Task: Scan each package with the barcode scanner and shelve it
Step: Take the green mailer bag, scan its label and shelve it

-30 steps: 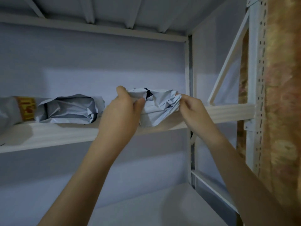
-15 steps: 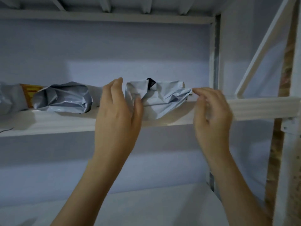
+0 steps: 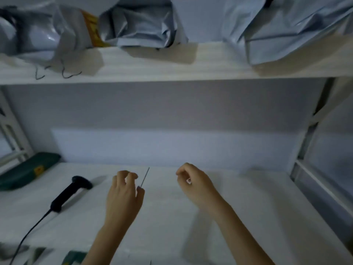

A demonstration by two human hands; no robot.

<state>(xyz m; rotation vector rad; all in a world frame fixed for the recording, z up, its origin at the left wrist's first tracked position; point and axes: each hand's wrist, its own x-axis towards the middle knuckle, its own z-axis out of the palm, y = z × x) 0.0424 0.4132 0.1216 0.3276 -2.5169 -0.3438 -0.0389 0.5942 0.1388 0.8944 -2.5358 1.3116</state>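
Note:
Three crumpled grey mailer packages lie on the upper shelf (image 3: 152, 73): one at the right (image 3: 290, 33), one in the middle (image 3: 141, 25) and one at the left (image 3: 38, 33) with a yellow label. On the lower white shelf (image 3: 248, 207) lies the black barcode scanner (image 3: 70, 192), its cable running to the lower left. My left hand (image 3: 124, 196) hovers over the lower shelf, right of the scanner, fingers loosely curled and holding nothing. My right hand (image 3: 194, 184) hangs beside it, also loosely curled and empty.
A dark green case (image 3: 26, 171) sits at the far left of the lower shelf. Green-printed items (image 3: 72, 258) show at the bottom edge. White rack uprights stand at the right (image 3: 315, 169) and left. A thin dark line marks the lower shelf near my left hand.
Both hands have let go of the right grey package on the upper shelf and dropped to the lower shelf. My view has tilted down, bringing the scanner and green case into sight.

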